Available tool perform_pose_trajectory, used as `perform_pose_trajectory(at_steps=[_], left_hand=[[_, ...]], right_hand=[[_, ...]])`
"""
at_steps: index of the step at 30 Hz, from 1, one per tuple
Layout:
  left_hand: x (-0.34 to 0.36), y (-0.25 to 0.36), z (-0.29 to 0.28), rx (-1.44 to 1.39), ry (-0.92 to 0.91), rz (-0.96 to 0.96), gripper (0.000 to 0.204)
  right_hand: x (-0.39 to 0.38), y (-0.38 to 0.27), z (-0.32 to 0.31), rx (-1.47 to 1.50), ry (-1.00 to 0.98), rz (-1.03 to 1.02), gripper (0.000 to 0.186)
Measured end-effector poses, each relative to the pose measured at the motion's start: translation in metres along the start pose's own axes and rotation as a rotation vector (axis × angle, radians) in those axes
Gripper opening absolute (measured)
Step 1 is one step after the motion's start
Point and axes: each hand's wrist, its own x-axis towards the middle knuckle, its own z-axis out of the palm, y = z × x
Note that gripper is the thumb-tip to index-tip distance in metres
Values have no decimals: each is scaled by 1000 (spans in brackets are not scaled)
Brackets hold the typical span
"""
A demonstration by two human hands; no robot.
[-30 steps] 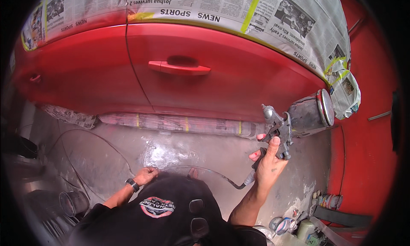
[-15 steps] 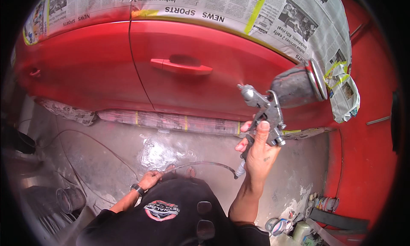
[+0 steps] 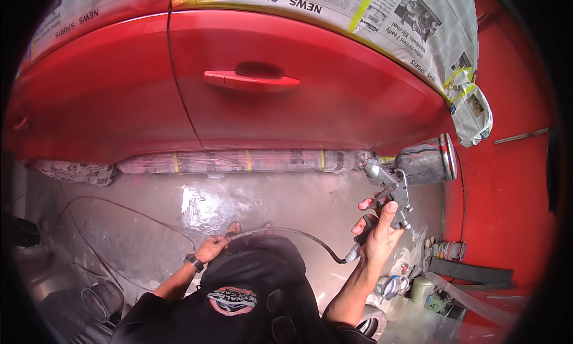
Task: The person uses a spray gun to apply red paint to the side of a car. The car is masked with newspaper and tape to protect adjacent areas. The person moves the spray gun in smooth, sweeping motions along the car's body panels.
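Note:
My right hand (image 3: 381, 241) is wrapped round the grip of a metal spray gun (image 3: 391, 186). A grey cup (image 3: 422, 162) with a shiny rim is attached to the gun, tilted to the right. The nozzle points at the lower part of a red car door (image 3: 322, 117), near its bottom edge. From the gun's base a dark air hose (image 3: 298, 231) curves left across my body. My left hand (image 3: 212, 248), with a watch on the wrist, is closed on that hose at waist height. The door handle (image 3: 250, 81) is red too.
Newspaper (image 3: 418, 57) and yellow tape mask the windows and mirror; more masking paper (image 3: 221, 162) runs along the sill. The hose loops over the grey floor (image 3: 149, 194) at left. Cans (image 3: 391, 286) and a green container (image 3: 422, 289) stand at lower right by a red wall (image 3: 507, 189).
My right hand has lowered the spray gun and moved it slightly right, from the middle of the door to its lower edge. The view has shifted; my left hand keeps hold of the hose.

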Motion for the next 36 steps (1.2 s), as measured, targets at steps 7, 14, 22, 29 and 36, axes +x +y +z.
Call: perform_pose_trajectory(at_steps=[7, 14, 22, 29, 36], left_hand=[[1, 12, -6, -23, -7, 44, 39], [2, 58, 23, -69, -50, 8, 37], [28, 107, 101, -130, -92, 122, 38], [56, 108, 144, -45, -49, 94, 34], [41, 132, 134, -178, -73, 89, 34]], right_hand=[[19, 6, -10, -63, 81, 26, 64], [116, -11, -55, -74, 90, -101, 53], [241, -20, -128, -339, 285, -231, 49], [235, -49, -111, -200, 68, -223, 48], [229, -70, -110, -5, -317, -189, 53]])
